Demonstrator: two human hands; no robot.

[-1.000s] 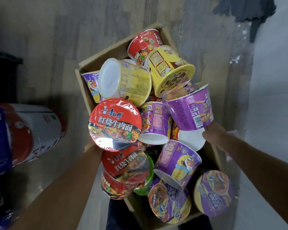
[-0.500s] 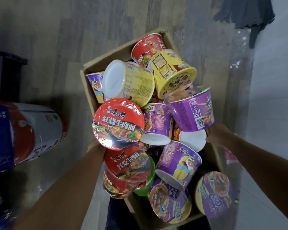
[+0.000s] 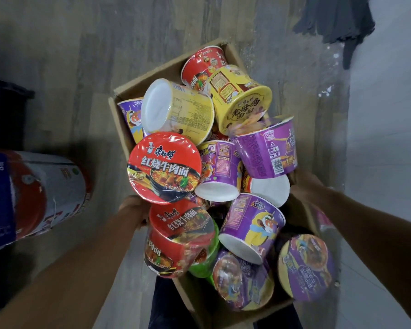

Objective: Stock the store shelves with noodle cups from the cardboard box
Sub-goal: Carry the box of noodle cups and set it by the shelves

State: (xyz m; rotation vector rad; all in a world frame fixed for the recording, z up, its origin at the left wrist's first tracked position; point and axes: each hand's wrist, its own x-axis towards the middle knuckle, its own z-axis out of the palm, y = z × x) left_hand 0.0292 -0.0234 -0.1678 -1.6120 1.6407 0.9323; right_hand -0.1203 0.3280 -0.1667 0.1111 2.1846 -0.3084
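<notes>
A brown cardboard box [image 3: 119,119] is heaped with noodle cups lying at all angles. A red cup's lid [image 3: 164,167] faces me at the left, with a second red cup [image 3: 176,241] below it. Two yellow cups [image 3: 240,100] lie at the far end and several purple cups [image 3: 268,148] fill the right and near side. My left hand [image 3: 133,210] grips the box's left edge under the red cup, its fingers hidden. At the box's right edge my right hand [image 3: 304,186] holds on, partly behind a purple cup.
The box hangs above a grey wood-plank floor [image 3: 81,55]. Large red and white packages [image 3: 48,193] lie on their sides at the left, with a blue pack in front. A black object [image 3: 5,110] stands far left. Dark cloth [image 3: 337,20] is at the top right.
The box has drifted slightly right and down in view. My left hand shows more from under the red cup. Both hands keep their hold; the cups stay in place.
</notes>
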